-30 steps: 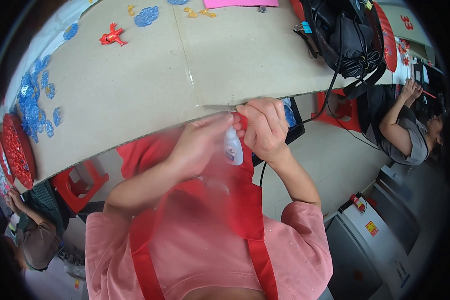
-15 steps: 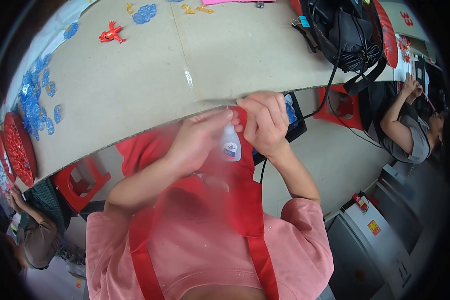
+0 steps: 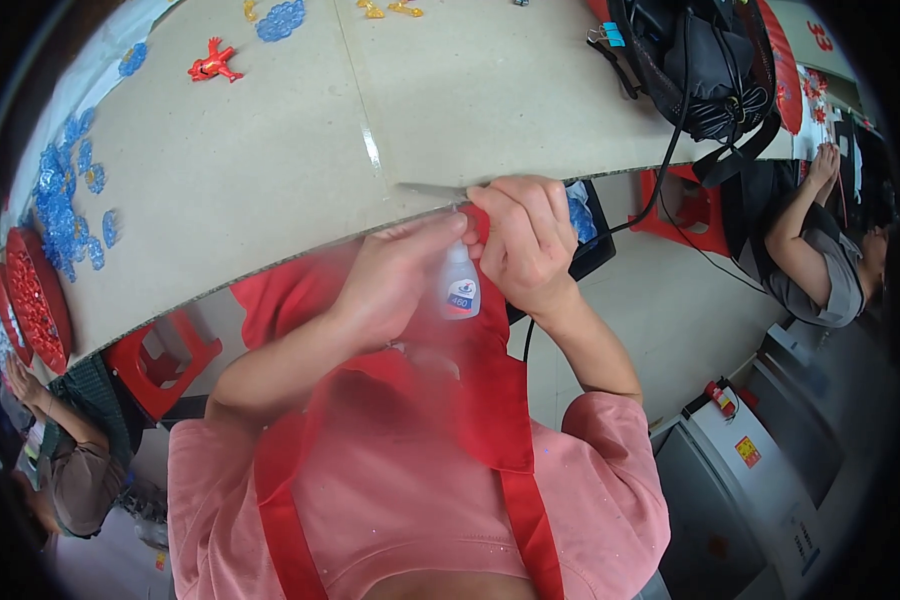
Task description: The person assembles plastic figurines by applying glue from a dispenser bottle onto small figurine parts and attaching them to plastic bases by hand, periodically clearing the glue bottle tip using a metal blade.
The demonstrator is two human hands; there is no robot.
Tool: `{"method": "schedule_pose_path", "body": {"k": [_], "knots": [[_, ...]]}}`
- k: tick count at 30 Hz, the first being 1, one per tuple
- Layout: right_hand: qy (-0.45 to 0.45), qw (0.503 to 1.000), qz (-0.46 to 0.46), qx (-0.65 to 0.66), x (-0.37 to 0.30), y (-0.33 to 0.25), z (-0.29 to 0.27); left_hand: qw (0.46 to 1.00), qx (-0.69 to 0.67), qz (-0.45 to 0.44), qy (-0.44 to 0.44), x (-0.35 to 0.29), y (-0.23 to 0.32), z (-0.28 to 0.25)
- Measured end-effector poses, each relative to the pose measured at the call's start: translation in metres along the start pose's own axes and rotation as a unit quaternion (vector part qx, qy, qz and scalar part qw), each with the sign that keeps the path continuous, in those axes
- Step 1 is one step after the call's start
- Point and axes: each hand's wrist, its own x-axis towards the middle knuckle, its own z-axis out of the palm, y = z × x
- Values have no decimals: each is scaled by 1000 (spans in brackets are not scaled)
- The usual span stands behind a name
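Observation:
My left hand (image 3: 398, 272) is closed round the neck of a small translucent squeeze bottle (image 3: 459, 292), like a glue bottle, which hangs upright with its label showing. Its nozzle end is between the fingertips at the table's front edge. Close beside it, my right hand (image 3: 530, 238) is closed on a thin grey knife-like blade (image 3: 432, 189); the blade points left over the table edge, and its handle is hidden in the fist. The fingertips of both hands nearly meet, and I cannot tell whether the blade touches the nozzle.
On the pale table (image 3: 270, 150) lie a red figure (image 3: 214, 61), clear blue pieces (image 3: 62, 205) and yellow bits (image 3: 388, 9). A red tray (image 3: 37, 300) of small red parts sits at the left edge. A black bag (image 3: 695, 70) with cables stands at right. Other people sit on both sides.
The blade has tilted, its tip now higher over the table, and it shows more clearly. My right hand has shifted slightly left. The bottle stays in my left hand.

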Motion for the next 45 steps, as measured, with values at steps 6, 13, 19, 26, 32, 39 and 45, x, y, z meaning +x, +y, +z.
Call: {"method": "schedule_pose_path", "body": {"k": [6, 13, 19, 26, 32, 39, 45], "knots": [[-4, 1000, 2, 9, -1, -2, -1, 1000, -9, -6, 24, 0, 1, 4], [-5, 1000, 7, 21, -3, -2, 0, 1000, -11, -4, 16, 3, 0, 1], [-2, 999, 15, 30, 0, -1, -1, 999, -28, -22, 12, 1, 2, 2], [1, 1000, 20, 17, 3, 1, 1, 999, -28, 4, -19, 3, 1, 1], [0, 1000, 25, 3, 3, -2, -1, 998, -52, -12, -17, 2, -2, -1], [4, 1000, 17, 13, 2, 0, 1, 998, -59, -31, 2, 1, -1, 1], [-2, 1000, 8, 3, 3, -2, -1, 994, -98, -35, 20, 1, -3, -2]]}}
